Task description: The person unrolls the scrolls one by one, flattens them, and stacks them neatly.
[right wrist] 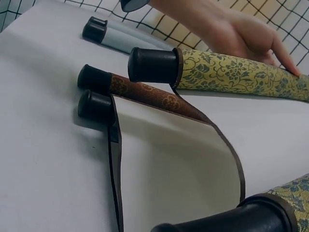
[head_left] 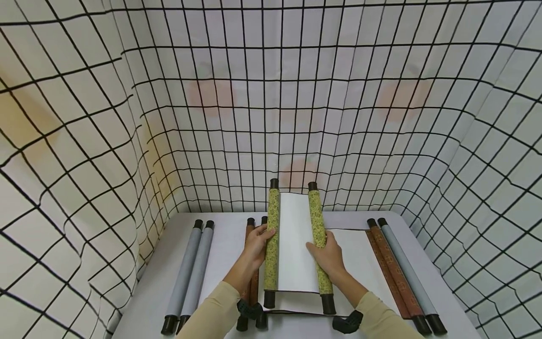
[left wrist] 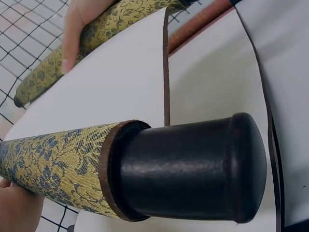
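A partly unrolled scroll with yellow-green floral brocade rolls (head_left: 272, 263) and black end knobs is held up over the table, blank white paper (head_left: 295, 240) stretched between the rolls. My left hand (head_left: 255, 245) grips the left roll, its thumb across the front. On the right roll, my right hand (head_left: 329, 255) holds on, thumb over the paper's edge. The left wrist view shows the left roll's black knob (left wrist: 188, 169) up close. Beneath lies a second scroll with red-brown rolls (head_left: 391, 263), spread open with white paper (head_left: 353, 263) showing; the raised scroll hides part of it.
Two grey-blue rolls (head_left: 186, 273) lie side by side on the left of the white table (head_left: 146, 301). Another grey-blue roll (head_left: 408, 268) lies along the right, against the red-brown one. Black wire mesh (head_left: 296, 108) over white cloth encloses the back and sides.
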{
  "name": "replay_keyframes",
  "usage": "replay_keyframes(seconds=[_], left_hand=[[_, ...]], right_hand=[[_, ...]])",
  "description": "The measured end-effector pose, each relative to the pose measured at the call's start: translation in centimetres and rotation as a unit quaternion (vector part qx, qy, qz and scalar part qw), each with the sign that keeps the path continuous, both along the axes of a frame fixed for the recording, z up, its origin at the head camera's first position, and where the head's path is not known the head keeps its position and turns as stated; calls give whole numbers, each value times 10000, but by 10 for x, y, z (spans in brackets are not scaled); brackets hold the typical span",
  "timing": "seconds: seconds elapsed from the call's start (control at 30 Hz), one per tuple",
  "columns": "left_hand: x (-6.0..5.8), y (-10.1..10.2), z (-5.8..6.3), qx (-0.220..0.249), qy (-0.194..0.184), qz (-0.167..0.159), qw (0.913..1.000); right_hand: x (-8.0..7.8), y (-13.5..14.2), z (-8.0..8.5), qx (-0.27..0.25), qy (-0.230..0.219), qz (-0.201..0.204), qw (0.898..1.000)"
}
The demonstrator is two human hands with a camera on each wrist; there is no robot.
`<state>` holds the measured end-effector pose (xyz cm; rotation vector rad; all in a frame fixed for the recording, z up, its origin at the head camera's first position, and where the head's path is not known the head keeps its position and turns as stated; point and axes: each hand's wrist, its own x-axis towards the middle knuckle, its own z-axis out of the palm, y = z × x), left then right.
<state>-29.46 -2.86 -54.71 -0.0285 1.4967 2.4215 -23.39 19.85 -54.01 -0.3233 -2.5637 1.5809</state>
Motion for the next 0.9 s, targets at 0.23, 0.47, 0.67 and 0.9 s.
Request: replay_keyframes(seconds=[0.23,0.47,0.67,0.9], left_hand=[[-4,-2,0,5,-3,11,10000],[-3,-6,-2,-51,54,-7,10000],[-2,-8,1,-48,-10,7,10000],[-2,-7,0,-71,64,6,10000]], right_hand=[[2,3,5,91,116,17,9999],[0,4,7,207,29,-171,9996],[-3,8,6,230,57,-108,9997],[0,9,5,271,122,-14,9996]])
